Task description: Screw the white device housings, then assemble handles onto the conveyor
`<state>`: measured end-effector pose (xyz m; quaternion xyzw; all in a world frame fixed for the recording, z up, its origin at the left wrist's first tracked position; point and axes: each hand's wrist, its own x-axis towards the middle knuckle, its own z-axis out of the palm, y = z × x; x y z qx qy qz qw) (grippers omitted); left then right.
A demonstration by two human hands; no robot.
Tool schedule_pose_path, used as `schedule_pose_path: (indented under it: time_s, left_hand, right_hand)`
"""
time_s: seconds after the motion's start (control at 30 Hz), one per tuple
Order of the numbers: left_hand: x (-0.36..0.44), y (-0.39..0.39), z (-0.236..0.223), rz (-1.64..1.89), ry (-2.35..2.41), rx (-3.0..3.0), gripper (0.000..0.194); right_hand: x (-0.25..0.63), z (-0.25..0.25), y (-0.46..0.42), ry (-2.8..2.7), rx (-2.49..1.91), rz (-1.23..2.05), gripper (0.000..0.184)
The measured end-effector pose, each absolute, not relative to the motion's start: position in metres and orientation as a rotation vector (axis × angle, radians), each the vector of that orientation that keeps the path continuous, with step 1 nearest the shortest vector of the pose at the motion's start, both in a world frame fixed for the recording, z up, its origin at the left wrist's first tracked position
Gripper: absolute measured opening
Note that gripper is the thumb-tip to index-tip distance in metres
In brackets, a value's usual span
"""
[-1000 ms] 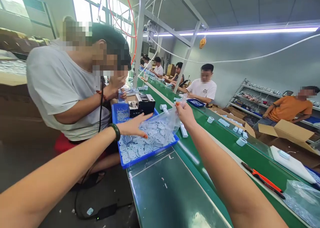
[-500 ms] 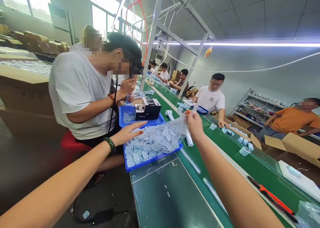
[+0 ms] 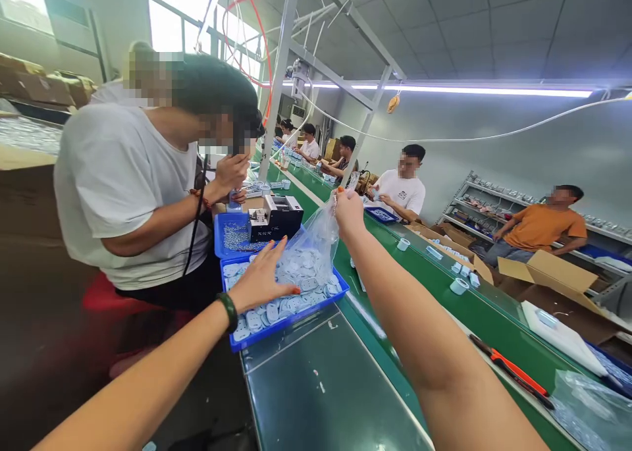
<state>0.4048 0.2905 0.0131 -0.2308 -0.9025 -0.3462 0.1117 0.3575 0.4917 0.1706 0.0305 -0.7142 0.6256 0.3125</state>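
Observation:
My right hand (image 3: 348, 212) is closed on the gathered top of a clear plastic bag (image 3: 320, 235), held up over a blue tray (image 3: 291, 320). The bag hangs down onto many small, flat, pale plastic parts (image 3: 257, 318) that fill the tray; some seem to lie inside or behind the film. My left hand (image 3: 264, 273) has its fingers spread above the parts, at the bag's left side. Whether its fingertips touch the film I cannot tell.
Behind the tray stand a black machine (image 3: 275, 219) and a second blue tray (image 3: 230, 230) of tiny parts. A co-worker (image 3: 133, 194) sits close at left. A green conveyor belt (image 3: 395, 266) runs along the right, with red-handled pliers (image 3: 518, 372) and white cups (image 3: 459, 286).
My right hand has lifted the bag higher and the film now stands more upright. My left hand has moved over the parts with fingers spread wider. The whole view has shifted slightly.

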Motion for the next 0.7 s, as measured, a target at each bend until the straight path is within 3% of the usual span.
schedule_pose_path:
  time_s: [0.23,0.37,0.43,0.53,0.7]
  left_hand:
    - [0.371,0.363,0.026,-0.824,-2.783,-0.673,0.121]
    - [0.362,0.379,0.023,-0.58,-2.938,-0.811,0.063]
    - [0.362,0.377,0.022,-0.471,-2.96,-0.884,0.048]
    - [0.363,0.364,0.023,-0.352,-2.969,-0.963,0.051]
    - [0.359,0.337,0.038,-0.278,-3.033,-1.086,0.072]
  right_hand:
    - [0.378,0.176,0.497,-1.907,-0.042,1.732,0.017]
    - [0.395,0.148,0.512,-1.994,-0.137,1.729,0.02]
    - [0.403,0.135,0.525,-2.001,-0.188,1.712,0.02]
    - [0.414,0.121,0.545,-1.986,-0.247,1.702,0.02]
    - [0.426,0.113,0.564,-1.974,-0.254,1.72,0.022]
